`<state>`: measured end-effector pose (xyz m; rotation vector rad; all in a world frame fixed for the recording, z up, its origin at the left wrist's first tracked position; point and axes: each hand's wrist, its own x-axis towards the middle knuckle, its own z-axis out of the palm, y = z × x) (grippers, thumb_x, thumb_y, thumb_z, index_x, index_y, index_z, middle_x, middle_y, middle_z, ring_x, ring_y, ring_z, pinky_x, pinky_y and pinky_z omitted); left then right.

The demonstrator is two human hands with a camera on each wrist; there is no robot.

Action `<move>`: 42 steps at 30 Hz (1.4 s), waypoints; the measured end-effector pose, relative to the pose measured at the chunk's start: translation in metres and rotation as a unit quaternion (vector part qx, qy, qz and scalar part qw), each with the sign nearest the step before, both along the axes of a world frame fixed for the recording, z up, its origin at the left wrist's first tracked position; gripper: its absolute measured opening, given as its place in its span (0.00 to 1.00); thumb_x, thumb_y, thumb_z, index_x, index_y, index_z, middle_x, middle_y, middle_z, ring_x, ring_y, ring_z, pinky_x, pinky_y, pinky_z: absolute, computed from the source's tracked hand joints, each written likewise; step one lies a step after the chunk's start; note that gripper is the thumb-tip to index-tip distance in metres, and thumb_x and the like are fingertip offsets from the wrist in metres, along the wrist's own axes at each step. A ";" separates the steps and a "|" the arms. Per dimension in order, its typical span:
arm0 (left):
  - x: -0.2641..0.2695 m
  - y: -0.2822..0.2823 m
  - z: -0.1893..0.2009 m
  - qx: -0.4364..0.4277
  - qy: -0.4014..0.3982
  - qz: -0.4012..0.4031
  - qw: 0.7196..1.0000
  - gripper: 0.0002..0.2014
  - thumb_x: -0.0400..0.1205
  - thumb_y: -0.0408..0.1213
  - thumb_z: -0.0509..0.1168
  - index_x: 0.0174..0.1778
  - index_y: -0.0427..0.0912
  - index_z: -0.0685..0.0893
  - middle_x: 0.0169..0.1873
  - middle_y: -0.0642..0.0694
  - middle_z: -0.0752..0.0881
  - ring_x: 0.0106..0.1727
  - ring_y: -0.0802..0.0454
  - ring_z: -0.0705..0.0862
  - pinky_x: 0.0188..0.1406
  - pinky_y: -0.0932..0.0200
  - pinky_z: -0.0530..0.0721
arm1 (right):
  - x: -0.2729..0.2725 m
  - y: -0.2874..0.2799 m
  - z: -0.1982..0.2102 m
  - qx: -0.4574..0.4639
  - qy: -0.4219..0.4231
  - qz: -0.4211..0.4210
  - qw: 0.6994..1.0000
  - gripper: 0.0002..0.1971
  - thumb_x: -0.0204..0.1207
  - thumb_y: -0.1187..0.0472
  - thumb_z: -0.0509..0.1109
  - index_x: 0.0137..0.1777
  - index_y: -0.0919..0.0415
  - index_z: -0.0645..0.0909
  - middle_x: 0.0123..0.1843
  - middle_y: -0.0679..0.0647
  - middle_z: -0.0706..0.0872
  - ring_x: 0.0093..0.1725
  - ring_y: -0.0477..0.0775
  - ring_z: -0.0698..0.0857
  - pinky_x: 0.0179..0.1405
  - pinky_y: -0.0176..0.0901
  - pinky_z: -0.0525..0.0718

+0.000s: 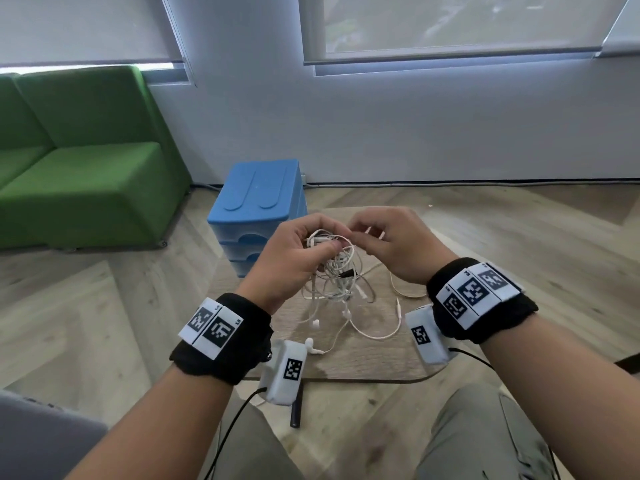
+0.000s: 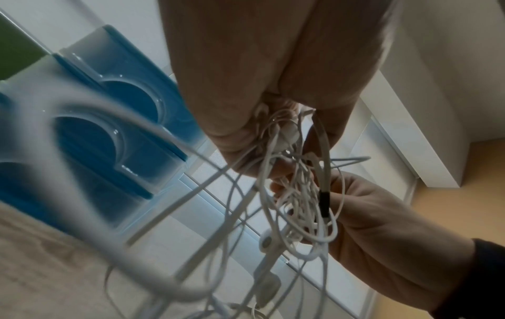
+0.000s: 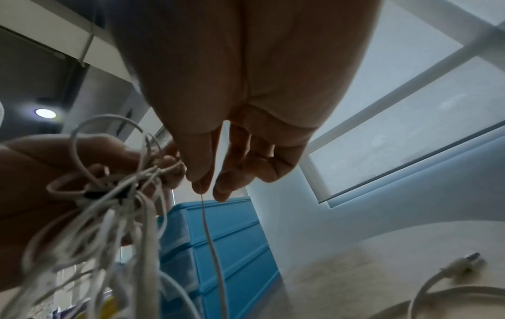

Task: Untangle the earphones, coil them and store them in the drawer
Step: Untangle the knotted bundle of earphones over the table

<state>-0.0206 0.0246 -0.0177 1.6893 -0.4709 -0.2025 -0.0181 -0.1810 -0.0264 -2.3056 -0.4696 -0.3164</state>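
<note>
Earphones (tangled) in left hand, strand pinched by right hand

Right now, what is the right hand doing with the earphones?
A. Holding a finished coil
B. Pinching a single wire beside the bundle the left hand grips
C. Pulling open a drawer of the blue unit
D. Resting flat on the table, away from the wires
B: in the right wrist view the right hand pinches one thin wire at its fingertips, while the left hand grips the tangled bundle.
</note>
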 end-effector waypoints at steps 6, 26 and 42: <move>0.002 0.008 0.000 -0.016 0.006 0.024 1.000 0.08 0.84 0.25 0.72 0.55 0.40 0.91 0.45 0.43 0.92 0.46 0.52 0.88 0.52 0.56 0.86 | 0.012 -0.019 -0.013 0.027 0.072 -0.209 0.975 0.10 0.80 0.62 0.73 0.38 0.52 0.89 0.34 0.44 0.88 0.33 0.42 0.83 0.42 0.41 0.80; 0.002 0.009 0.003 -0.007 -0.001 0.027 1.000 0.07 0.84 0.24 0.72 0.55 0.35 0.92 0.40 0.48 0.93 0.41 0.59 0.89 0.44 0.65 0.84 | 0.000 -0.012 -0.013 0.041 0.072 -0.197 0.977 0.11 0.83 0.64 0.70 0.58 0.49 0.88 0.52 0.45 0.90 0.36 0.48 0.86 0.50 0.50 0.90; 0.002 0.016 0.008 -0.002 0.005 0.044 0.999 0.08 0.83 0.25 0.72 0.53 0.39 0.93 0.50 0.31 0.92 0.46 0.46 0.87 0.52 0.47 0.85 | 0.004 -0.028 -0.011 0.109 0.123 -0.249 0.954 0.12 0.82 0.63 0.71 0.63 0.54 0.88 0.56 0.52 0.91 0.37 0.52 0.89 0.40 0.32 0.86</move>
